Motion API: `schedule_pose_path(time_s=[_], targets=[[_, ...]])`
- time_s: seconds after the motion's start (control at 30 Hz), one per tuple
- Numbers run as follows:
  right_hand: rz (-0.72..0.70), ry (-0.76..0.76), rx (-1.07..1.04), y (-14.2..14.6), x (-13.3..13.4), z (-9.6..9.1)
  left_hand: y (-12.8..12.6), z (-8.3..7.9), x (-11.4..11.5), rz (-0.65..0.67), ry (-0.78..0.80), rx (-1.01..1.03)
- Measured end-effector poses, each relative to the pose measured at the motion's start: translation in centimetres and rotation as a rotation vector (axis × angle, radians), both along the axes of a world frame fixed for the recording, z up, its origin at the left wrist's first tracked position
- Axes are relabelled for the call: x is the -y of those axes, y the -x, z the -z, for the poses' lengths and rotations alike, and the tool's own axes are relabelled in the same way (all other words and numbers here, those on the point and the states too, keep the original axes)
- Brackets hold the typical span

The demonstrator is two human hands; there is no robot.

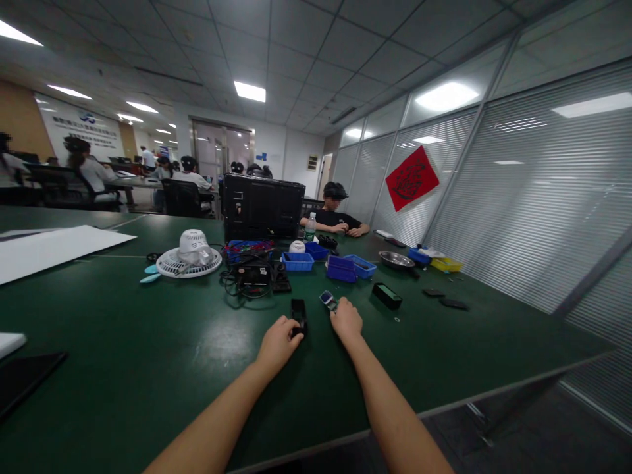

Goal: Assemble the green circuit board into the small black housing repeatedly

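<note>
In the left hand, a black case; in the right hand, a watch, both in from the near edge of the green bench.
Grasping the case by its near end; pinching the watch by its band. Could drop the watch and scuff its screen on the hard bench, given so narrow a pinch. Matte and boxy for the case, glossy and squarish for the screen. Towards the right edge, an oblong black box; towards the far edge, blue plastic trays, tangled cables and a ribbed white fan.
</note>
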State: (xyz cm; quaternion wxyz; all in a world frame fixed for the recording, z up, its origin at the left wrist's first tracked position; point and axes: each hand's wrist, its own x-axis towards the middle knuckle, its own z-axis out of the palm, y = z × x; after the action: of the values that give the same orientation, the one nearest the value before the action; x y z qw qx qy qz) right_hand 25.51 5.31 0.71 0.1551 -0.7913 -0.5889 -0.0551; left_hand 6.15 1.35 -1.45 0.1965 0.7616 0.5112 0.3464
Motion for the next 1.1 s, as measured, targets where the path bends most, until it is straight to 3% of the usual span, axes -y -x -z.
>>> schedule_pose_path(time_s=[0.17,0.27,0.43,0.6,0.87,1.1], targets=[[-0.09,-0.034,-0.004,0.6,0.4,-0.4,0.0,-0.1,0.0,0.023,-0.011,0.019],[-0.067,-0.054,-0.059,0.5,0.3,-0.7,0.0,0.1,0.0,0.033,-0.001,0.048],[-0.062,0.059,-0.021,0.2,0.0,-0.5,0.0,0.4,-0.3,0.028,0.025,0.059],[-0.174,-0.022,-0.074,1.1,0.4,-0.3,-0.1,0.6,-0.5,0.024,0.023,0.061],[-0.225,-0.063,-0.089,1.7,1.0,-0.5,-0.1,0.6,-0.6,0.019,0.021,0.103],[-0.215,0.009,-0.216,1.6,0.9,-0.7,0.1,0.0,-0.3,0.029,-0.016,0.122]])
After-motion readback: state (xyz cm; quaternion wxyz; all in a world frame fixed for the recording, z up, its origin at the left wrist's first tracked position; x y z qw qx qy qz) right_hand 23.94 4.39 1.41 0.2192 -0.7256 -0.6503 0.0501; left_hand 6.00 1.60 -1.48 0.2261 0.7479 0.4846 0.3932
